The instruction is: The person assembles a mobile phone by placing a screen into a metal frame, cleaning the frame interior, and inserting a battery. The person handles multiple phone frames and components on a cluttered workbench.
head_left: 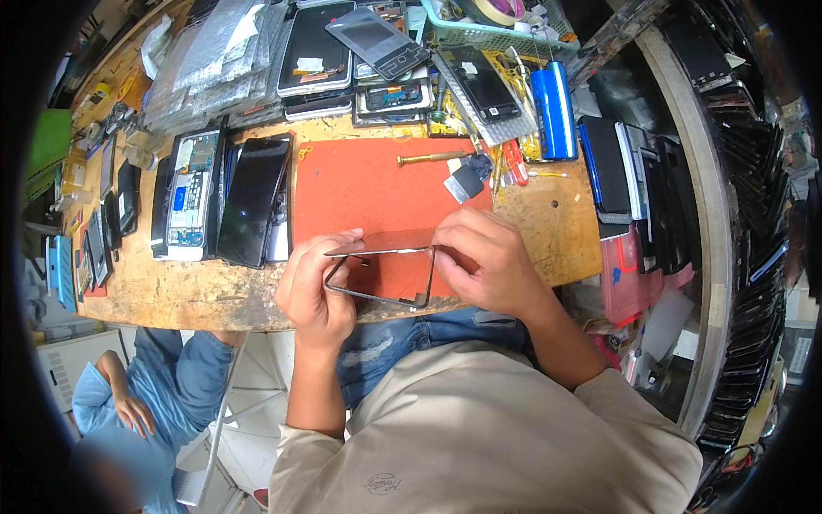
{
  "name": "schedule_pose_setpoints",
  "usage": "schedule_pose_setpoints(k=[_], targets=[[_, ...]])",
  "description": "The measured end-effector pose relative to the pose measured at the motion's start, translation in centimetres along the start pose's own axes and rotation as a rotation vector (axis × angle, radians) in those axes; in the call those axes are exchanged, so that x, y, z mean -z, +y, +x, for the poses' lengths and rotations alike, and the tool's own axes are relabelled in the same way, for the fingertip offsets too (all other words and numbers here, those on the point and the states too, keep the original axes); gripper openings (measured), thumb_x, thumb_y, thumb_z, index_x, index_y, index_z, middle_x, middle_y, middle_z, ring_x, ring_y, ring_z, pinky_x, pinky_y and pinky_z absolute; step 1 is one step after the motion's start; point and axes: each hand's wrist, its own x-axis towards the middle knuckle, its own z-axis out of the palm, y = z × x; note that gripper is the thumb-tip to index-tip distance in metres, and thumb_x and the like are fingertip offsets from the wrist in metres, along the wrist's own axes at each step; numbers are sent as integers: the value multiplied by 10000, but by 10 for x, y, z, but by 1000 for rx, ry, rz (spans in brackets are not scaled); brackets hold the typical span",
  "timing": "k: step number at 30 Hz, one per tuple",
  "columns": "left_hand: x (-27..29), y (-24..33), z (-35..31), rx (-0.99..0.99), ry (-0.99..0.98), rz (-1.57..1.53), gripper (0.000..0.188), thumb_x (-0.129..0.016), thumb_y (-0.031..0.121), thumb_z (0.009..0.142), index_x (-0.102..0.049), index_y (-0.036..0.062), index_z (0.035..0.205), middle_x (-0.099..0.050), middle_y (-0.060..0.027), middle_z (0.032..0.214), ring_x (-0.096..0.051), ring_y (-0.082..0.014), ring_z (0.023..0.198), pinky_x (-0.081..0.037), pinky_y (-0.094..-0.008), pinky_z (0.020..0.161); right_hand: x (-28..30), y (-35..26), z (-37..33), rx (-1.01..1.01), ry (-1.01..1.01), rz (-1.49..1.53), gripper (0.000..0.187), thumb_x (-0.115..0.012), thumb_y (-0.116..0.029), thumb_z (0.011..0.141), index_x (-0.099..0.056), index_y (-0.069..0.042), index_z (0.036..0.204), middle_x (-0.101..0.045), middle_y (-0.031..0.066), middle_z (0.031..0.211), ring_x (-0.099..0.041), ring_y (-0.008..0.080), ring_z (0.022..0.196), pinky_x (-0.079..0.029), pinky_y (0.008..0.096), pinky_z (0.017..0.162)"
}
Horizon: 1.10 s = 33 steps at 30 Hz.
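A thin dark rectangular frame (375, 296), like the bezel of a phone or small tablet, is held up over the near edge of the orange mat (342, 184). Its middle is open, and its upper side shows as a narrow shiny strip. My left hand (317, 295) is closed around the frame's left end, thumb and fingers on the upper corner. At the other end, my right hand (492, 261) pinches the upper right corner, its fingers curled. Beyond the hands, a brass-coloured screwdriver (432, 158) lies on the mat near a small dark piece with a silver flap (464, 182).
Opened tablets (190, 193) and a black screen (251, 201) stand left of the mat. Stacked devices (317, 51), bubble wrap (218, 73) and a blue cylinder (554, 111) line the back. More devices (608, 163) sit at right. A seated person (150, 385) is at lower left.
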Motion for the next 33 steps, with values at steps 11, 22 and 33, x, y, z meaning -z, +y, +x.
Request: schedule_pose_setpoints(k=[11, 22, 33], targets=[[6, -2, 2, -5, -63, 32, 153, -620, 67, 979, -686, -71, 973, -772, -201, 981, -752, -295, 885, -587, -345, 795, -3, -3, -5, -39, -10, 11, 182, -767, -1, 791, -681, -48, 944, -655, 86, 886, -664, 300, 769, -516, 418, 690], [6, -4, -3, 46, -72, 0, 189, -560, -10, 896, -705, -86, 991, -772, -209, 987, -742, -305, 865, -586, -351, 786, -6, -3, -6, -51, -1, 25, 188, -754, 8, 788, -656, -43, 941, -635, 100, 883, -660, 316, 765, -522, 426, 686], [4, -9, -7, 15, -72, 13, 360, -552, 228, 1050, -719, -88, 1001, -767, -212, 981, -751, -330, 862, -587, -364, 770, -8, -6, -4, -53, 24, 35, 193, -734, 43, 767, -638, -30, 918, -625, 108, 864, -645, 316, 732, -516, 416, 651]])
